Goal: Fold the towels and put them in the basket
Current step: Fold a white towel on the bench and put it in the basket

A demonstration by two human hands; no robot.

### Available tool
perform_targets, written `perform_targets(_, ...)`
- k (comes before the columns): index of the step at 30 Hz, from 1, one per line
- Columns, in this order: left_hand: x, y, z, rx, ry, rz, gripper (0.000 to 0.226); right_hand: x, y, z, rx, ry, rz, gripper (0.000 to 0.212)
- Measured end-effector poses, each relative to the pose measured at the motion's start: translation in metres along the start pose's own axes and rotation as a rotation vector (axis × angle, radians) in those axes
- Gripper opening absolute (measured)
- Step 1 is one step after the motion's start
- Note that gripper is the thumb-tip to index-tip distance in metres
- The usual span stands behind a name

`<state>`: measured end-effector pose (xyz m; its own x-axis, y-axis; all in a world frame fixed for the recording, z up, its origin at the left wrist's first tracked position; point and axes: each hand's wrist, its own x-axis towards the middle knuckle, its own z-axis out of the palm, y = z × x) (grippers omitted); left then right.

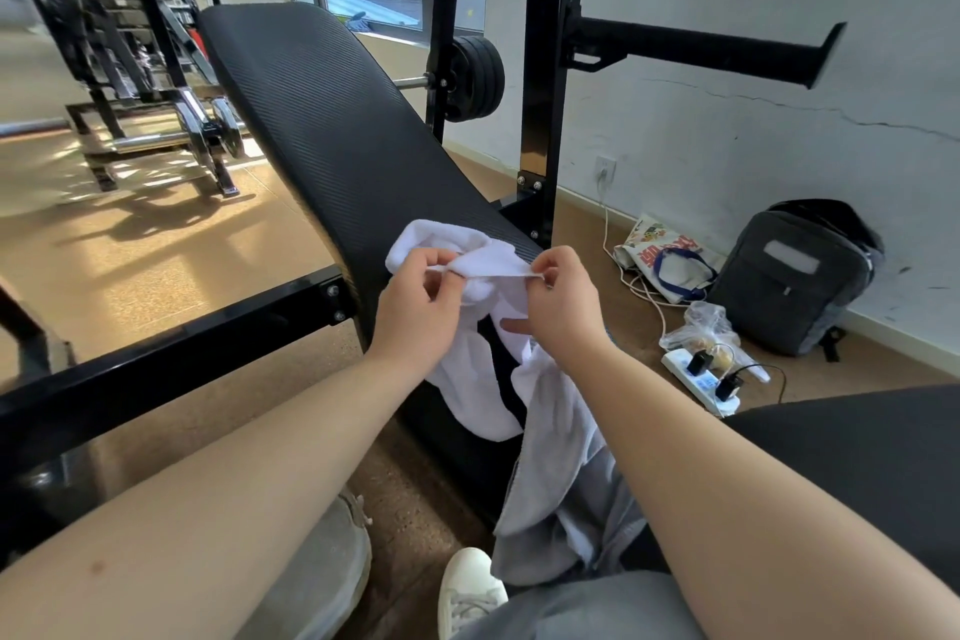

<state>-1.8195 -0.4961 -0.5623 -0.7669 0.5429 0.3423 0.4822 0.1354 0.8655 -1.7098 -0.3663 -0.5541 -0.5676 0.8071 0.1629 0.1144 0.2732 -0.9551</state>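
Note:
A white towel [483, 265] lies crumpled on the lower end of a black padded weight bench [322, 120] and hangs down over its edge. My left hand [415, 312] pinches one part of the towel's top edge. My right hand [563, 307] pinches the same edge a little to the right, so a short stretch of hem is held taut between them. A second, grey towel [566, 483] drapes from under my right forearm down toward my knee. No basket is in view.
The bench's black steel frame [171, 343] runs left across the floor, with uprights [540, 68] and a weight plate [475, 78] behind. By the wall at right lie a grey backpack [795, 276], a tote bag [660, 255], a plastic bag and a power strip [701, 379].

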Motion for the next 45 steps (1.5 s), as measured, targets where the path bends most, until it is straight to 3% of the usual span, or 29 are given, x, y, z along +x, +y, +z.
perform_targets(4,0.002,0.008,-0.006,-0.093,-0.014,0.017,0.025,0.004,-0.010,-0.006,0.013,0.084,-0.022,0.021)
perform_targets(7,0.003,0.014,-0.018,-0.016,-0.083,0.079,0.006,0.006,-0.012,-0.017,-0.229,0.107,-0.101,0.025)
perform_targets(10,0.006,0.019,-0.033,0.197,-0.170,0.189,0.032,0.009,-0.011,-0.026,-0.505,0.062,-0.098,0.035)
perform_targets(12,0.010,0.024,-0.042,0.237,-0.123,0.246,0.023,0.010,-0.010,-0.031,-0.615,0.064,-0.046,0.032)
perform_targets(15,0.019,0.030,-0.056,0.202,-0.047,0.238,0.009,0.011,-0.008,-0.038,-0.591,0.114,0.020,0.021)
perform_targets(17,0.024,0.033,-0.065,0.233,0.004,0.255,0.035,0.012,-0.010,-0.041,-0.584,0.122,0.037,0.017)
perform_targets(21,0.028,0.037,-0.083,0.198,0.092,0.205,0.047,0.016,-0.021,-0.050,-0.593,0.121,0.031,0.020)
perform_targets(26,0.029,0.042,-0.099,0.005,0.148,0.041,0.032,0.013,-0.041,-0.062,-0.634,0.127,-0.030,0.025)
perform_targets(31,0.023,0.045,-0.111,-0.022,0.158,0.010,0.024,0.001,-0.063,-0.068,-0.794,0.134,-0.113,0.031)
perform_targets(36,0.013,0.055,-0.119,-0.057,0.162,0.015,0.025,-0.014,-0.086,-0.075,-0.637,0.189,-0.127,0.026)
perform_targets(41,0.000,0.060,-0.127,-0.107,0.168,0.043,0.019,-0.035,-0.094,-0.073,-0.206,0.168,-0.097,0.026)
perform_targets(45,-0.009,0.060,-0.133,-0.102,0.180,0.054,0.015,-0.036,-0.098,-0.074,-0.058,0.172,-0.117,0.027)
